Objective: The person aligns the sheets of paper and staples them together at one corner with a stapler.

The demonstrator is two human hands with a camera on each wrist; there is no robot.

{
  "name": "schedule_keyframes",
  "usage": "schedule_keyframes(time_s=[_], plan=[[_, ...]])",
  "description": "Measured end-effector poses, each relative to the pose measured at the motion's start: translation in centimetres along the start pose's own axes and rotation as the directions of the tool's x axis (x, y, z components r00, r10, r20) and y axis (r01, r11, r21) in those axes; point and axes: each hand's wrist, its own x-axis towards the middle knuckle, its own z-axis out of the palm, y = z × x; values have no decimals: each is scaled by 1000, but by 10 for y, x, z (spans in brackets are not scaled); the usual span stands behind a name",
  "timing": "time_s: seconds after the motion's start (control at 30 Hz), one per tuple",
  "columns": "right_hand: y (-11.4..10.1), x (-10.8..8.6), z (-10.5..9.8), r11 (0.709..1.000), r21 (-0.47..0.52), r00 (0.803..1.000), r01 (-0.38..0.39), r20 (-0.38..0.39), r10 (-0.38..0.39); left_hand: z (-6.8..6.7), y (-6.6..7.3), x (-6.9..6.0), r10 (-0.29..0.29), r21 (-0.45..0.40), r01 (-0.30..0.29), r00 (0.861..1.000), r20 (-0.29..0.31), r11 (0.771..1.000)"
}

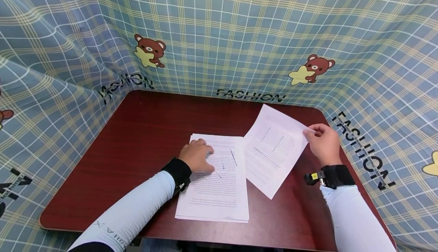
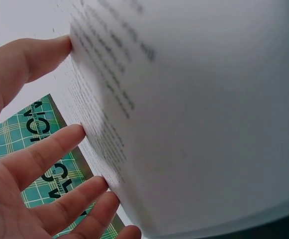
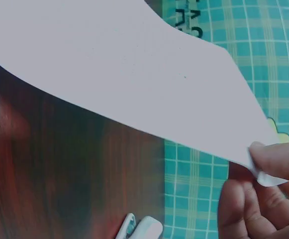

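Observation:
A stack of printed pages lies near the table's front edge. On its upper left part rests my left hand, fingers spread; in the left wrist view the fingertips of the left hand touch the printed paper. To the right of the stack, a single printed sheet is held up at a slant, its left side close to the stack. My right hand pinches its right corner. The right wrist view shows the sheet's blank side, with the corner between thumb and fingers of the right hand.
The dark red table has rounded corners. A checked curtain with bears and lettering hangs around its back and sides. In the right wrist view a small white object shows at the bottom edge.

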Motion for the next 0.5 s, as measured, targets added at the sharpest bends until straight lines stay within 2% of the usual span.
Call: schedule_keyframes(time_s=[0.2, 0.37, 0.5], plan=[[-7, 5, -20, 999, 31, 999, -24, -38, 25, -1, 1, 0, 8, 9, -8, 1000, 0, 1000], [-26, 7, -43, 1000, 22, 999, -10, -32, 11, -1, 1, 0, 3, 1, -3, 1000, -3, 1000], [-42, 10, -59, 999, 53, 999, 12, -36, -10, 0, 0, 1, -7, 3, 7, 1000, 0, 1000]])
